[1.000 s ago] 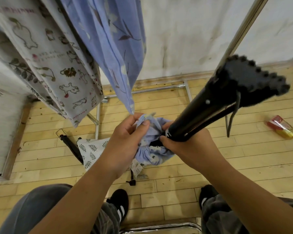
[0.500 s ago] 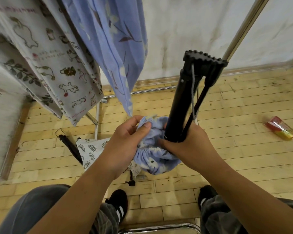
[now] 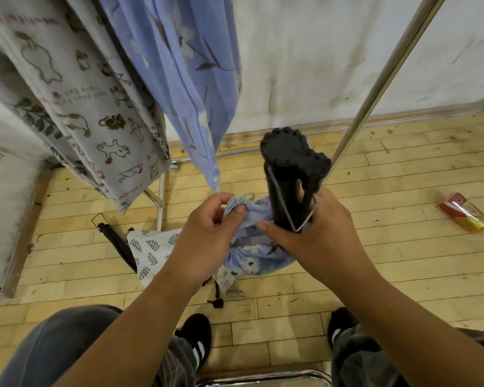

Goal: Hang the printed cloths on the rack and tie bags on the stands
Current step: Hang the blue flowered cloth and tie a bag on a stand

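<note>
Now the black stand [image 3: 291, 155], which leaned rightward a second ago, points up at the camera, the right grip [image 3: 316, 233] clenched round its shaft and seemingly the grey cord [image 3: 280, 197], the left grip [image 3: 207, 233] pinching the blue bag [image 3: 259, 256] bunched round its lower end, likely ready for tying.

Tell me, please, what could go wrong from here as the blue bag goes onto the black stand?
1. The left hand only pinches the rim of the blue bag, so it may slip off the black stand before tying.
2. The grey cord runs across the stand's legs by the right hand and could snag there.
3. The corner of the hanging blue cloth dangles beside the left hand and might get caught in the tie.
</note>
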`<state>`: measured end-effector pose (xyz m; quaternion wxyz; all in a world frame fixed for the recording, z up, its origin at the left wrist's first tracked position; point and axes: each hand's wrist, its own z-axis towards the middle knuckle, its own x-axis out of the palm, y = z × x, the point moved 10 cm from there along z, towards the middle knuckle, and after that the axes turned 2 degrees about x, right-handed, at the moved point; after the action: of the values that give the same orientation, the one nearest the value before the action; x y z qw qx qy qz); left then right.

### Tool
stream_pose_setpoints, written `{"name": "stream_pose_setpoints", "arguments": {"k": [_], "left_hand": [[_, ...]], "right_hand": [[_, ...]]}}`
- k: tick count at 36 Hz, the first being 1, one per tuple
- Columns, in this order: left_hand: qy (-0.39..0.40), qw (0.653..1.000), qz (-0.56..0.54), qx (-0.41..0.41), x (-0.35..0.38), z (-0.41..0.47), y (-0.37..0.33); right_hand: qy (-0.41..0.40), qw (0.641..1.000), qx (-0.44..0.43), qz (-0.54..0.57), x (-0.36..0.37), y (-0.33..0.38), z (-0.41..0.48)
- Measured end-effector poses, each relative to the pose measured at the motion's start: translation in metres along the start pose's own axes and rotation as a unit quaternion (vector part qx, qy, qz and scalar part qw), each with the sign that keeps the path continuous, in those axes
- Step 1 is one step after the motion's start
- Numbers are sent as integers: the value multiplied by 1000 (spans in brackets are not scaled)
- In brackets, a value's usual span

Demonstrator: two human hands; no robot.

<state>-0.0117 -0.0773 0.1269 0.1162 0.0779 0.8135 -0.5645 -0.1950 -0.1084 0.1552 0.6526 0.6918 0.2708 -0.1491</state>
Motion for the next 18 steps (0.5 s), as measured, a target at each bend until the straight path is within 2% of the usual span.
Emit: {"name": "stream_pose_setpoints", "arguments": {"k": [10,18], "left_hand": [[57,998,9,0,14,-4,-5],[35,997,64,10,8,-4,-6]], "right_hand": [[48,997,24,57,9,-6,1],[36,991,33,125,1,2,0]]}}
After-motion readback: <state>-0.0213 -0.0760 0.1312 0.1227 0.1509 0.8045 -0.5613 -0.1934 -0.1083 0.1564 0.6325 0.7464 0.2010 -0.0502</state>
